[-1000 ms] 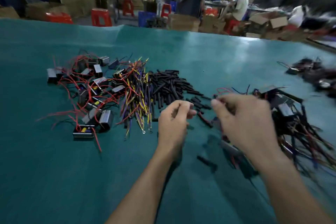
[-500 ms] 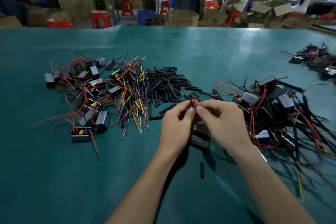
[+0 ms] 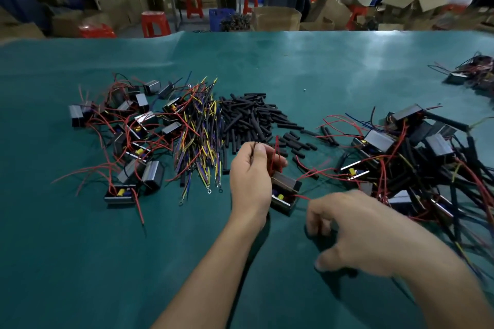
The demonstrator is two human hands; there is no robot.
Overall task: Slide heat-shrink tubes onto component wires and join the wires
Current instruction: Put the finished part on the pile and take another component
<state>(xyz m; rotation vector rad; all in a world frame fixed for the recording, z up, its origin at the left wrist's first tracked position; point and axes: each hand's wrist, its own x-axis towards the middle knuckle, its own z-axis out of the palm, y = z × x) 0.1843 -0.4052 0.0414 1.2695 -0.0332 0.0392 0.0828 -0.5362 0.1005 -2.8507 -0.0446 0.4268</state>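
Observation:
My left hand pinches the thin red and black wires of a small black component, which hangs just right of my palm above the green table. The wire ends stick up past my fingertips. My right hand is low over the table, right of and nearer than the component. It is blurred, with the fingers curved down and the thumb spread apart from them, and I see nothing in it. A pile of black heat-shrink tubes lies just beyond my left hand.
A bundle of yellow, purple and red terminal wires lies left of the tubes. Boxed components with red leads are heaped further left. A tangled heap of components with wires sits at the right, and another at the far right.
My right hand has left the wires and dropped down and to the right, close to the table. My left hand keeps hold of the component's wires in about the same place.

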